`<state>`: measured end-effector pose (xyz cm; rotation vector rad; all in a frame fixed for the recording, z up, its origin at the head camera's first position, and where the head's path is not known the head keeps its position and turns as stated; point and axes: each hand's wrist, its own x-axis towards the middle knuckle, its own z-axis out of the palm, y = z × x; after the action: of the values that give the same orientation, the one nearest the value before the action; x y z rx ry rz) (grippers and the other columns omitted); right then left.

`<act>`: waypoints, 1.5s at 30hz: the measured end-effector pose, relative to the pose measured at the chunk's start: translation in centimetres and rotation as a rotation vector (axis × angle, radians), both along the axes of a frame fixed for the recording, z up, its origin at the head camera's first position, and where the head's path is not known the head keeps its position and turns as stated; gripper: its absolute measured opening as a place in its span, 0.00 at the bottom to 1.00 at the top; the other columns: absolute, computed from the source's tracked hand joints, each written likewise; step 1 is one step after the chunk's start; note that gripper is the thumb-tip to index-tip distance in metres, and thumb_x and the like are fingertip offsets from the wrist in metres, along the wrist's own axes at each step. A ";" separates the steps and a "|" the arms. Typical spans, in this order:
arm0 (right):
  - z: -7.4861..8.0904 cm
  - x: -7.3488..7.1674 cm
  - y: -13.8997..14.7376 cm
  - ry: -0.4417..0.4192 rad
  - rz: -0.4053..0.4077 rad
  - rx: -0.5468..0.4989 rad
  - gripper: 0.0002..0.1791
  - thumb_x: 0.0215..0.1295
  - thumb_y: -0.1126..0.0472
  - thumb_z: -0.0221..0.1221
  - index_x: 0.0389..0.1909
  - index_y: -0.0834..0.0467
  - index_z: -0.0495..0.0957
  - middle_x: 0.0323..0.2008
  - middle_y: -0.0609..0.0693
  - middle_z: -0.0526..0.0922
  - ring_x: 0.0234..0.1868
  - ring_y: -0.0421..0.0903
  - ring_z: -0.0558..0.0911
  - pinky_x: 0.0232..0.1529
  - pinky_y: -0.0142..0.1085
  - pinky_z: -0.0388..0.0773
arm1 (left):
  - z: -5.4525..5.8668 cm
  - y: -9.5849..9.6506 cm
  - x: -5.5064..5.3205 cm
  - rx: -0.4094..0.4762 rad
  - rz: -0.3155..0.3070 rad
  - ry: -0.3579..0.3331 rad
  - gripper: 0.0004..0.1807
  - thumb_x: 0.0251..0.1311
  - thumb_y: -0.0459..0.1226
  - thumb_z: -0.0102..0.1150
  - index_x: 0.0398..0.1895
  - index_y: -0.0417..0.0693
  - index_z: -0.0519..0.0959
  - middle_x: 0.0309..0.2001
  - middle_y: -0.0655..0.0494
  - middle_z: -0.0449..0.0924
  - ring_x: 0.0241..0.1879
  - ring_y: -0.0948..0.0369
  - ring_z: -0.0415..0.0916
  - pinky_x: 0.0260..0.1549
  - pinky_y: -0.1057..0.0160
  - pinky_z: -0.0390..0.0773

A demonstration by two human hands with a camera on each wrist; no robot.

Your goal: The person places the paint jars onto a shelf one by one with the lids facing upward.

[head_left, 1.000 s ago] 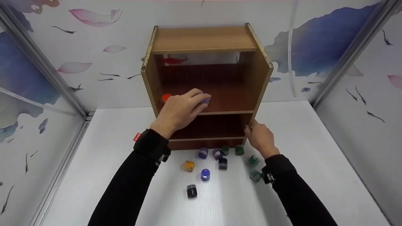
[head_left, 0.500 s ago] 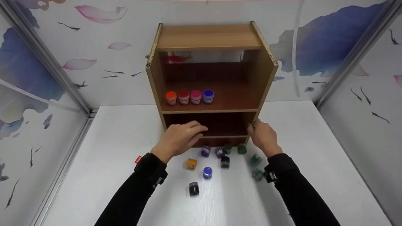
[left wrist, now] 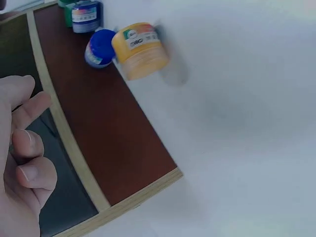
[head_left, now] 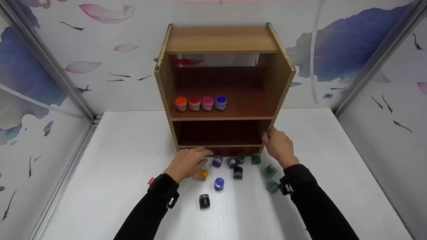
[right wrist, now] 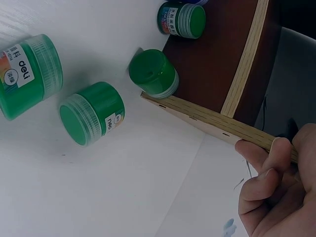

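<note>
My left hand (head_left: 188,163) is in front of the wooden cabinet (head_left: 222,40), above the table, with nothing in it. Its fingers bend loosely near an orange-yellow paint jar (head_left: 201,175) and a violet-blue paint jar (head_left: 217,161). In the left wrist view, the yellow jar (left wrist: 140,52) lies on its side, apart from the fingers (left wrist: 37,173). My right hand (head_left: 280,146) grips the front edge of the cabinet's right side panel (right wrist: 197,116), low down. On the upper shelf (head_left: 247,106) stand an orange jar (head_left: 181,104), a red jar (head_left: 195,103), a pink jar (head_left: 207,103) and a blue jar (head_left: 221,103).
Several jars lie about the white table (head_left: 133,133): a blue-lidded jar (head_left: 219,184), black jars (head_left: 204,201) and green jars (head_left: 271,170), some close to the cabinet's base board (head_left: 230,151). White printed wall panels (head_left: 133,83) enclose the back and sides.
My left hand has let go of the blue jar on the upper shelf, withdrawn, and come down toward the yellow jar. The right hand keeps its hold on the cabinet.
</note>
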<state>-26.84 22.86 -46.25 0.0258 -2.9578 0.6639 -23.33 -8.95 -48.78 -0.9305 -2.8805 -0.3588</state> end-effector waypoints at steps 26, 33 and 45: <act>0.2 0.0 -0.2 -0.078 -0.018 -0.038 0.25 0.75 0.53 0.43 0.62 0.66 0.70 0.45 0.63 0.85 0.31 0.50 0.79 0.28 0.38 0.70 | -4.4 3.6 -1.1 0.045 0.144 -0.072 0.19 0.64 0.43 0.59 0.58 0.56 0.78 0.53 0.54 0.81 0.42 0.57 0.83 0.35 0.60 0.81; 0.2 0.1 -0.2 -0.039 -0.019 -0.020 0.22 0.75 0.53 0.44 0.53 0.67 0.74 0.34 0.61 0.85 0.23 0.47 0.75 0.22 0.35 0.66 | -4.5 4.5 -1.0 -0.010 0.154 -0.056 0.25 0.62 0.47 0.63 0.63 0.61 0.75 0.49 0.52 0.82 0.32 0.59 0.79 0.25 0.64 0.76; 0.1 0.0 -0.3 -0.044 -0.025 -0.008 0.22 0.75 0.52 0.44 0.51 0.66 0.74 0.36 0.61 0.86 0.26 0.48 0.76 0.24 0.37 0.68 | -5.1 4.6 -1.0 -0.033 0.169 0.012 0.21 0.57 0.31 0.61 0.53 0.57 0.80 0.41 0.51 0.82 0.30 0.55 0.81 0.24 0.60 0.79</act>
<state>-26.81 22.60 -46.14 -0.0262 -2.9924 0.6825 -24.29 -4.35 -53.85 -0.6840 -2.9348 -0.2901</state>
